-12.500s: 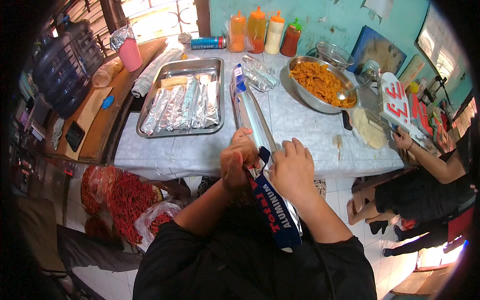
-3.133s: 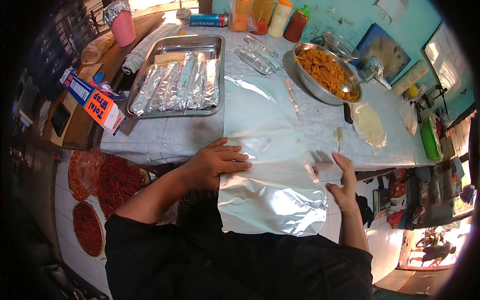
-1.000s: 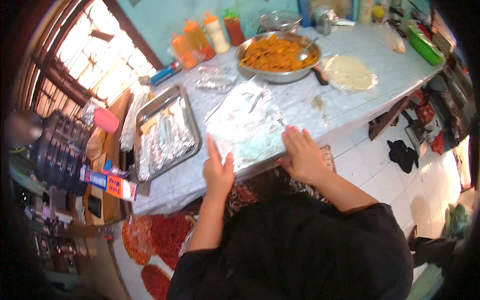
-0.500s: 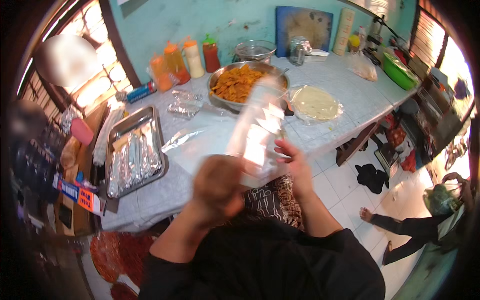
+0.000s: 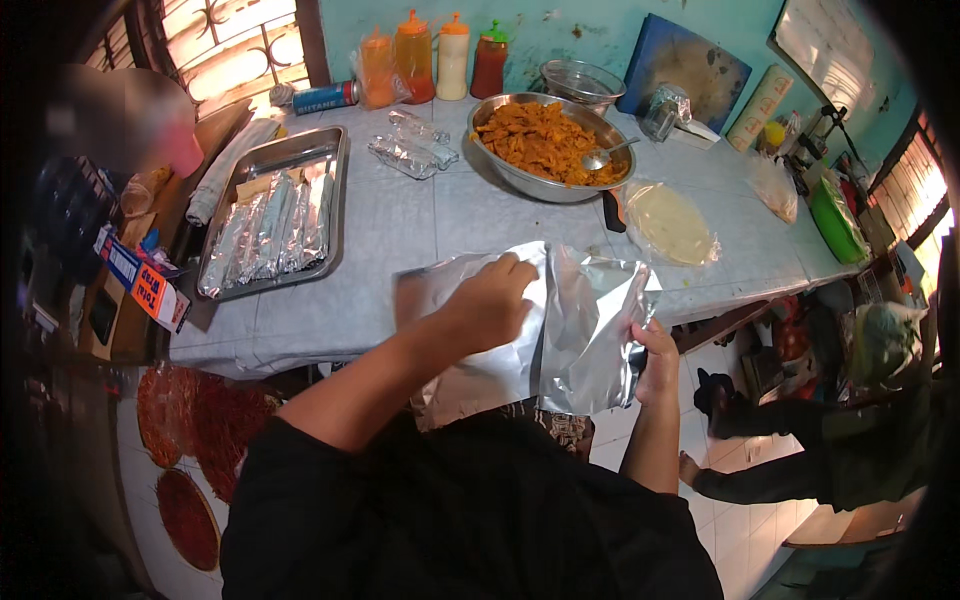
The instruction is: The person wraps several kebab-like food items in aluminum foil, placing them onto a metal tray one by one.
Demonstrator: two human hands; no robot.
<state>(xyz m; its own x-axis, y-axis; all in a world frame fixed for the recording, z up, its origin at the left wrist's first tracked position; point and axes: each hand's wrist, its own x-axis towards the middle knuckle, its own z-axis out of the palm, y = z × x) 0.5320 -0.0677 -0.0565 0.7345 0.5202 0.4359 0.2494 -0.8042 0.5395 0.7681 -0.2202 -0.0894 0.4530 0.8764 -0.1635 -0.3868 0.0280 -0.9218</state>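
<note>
Aluminium foil (image 5: 588, 345) stretches between my hands at the table's front edge, partly hanging over my lap. A dark slit runs down it, and a second foil panel (image 5: 478, 372) lies on the left of that slit. My left hand (image 5: 493, 308) has its fingers curled down onto the left panel near the slit. At the right edge, my right hand (image 5: 655, 362) pinches the foil between thumb and fingers. Beyond the foil stands a steel bowl (image 5: 545, 187) of orange-brown filling with a spoon (image 5: 600, 158) in it. Round flatbreads (image 5: 668, 222) in clear plastic lie to its right.
A metal tray (image 5: 340, 165) of foil-wrapped rolls sits at the left, with loose foil rolls (image 5: 412, 150) nearby. Sauce bottles (image 5: 452, 62) line the wall. A black-and-orange handle (image 5: 614, 212) touches the bowl's side. Another person's legs (image 5: 770, 455) show at the right.
The blurred shiny sheet that was raised in front of me is now down at the table edge as foil panels. My left hand has moved up and right onto them, and the view has shifted.
</note>
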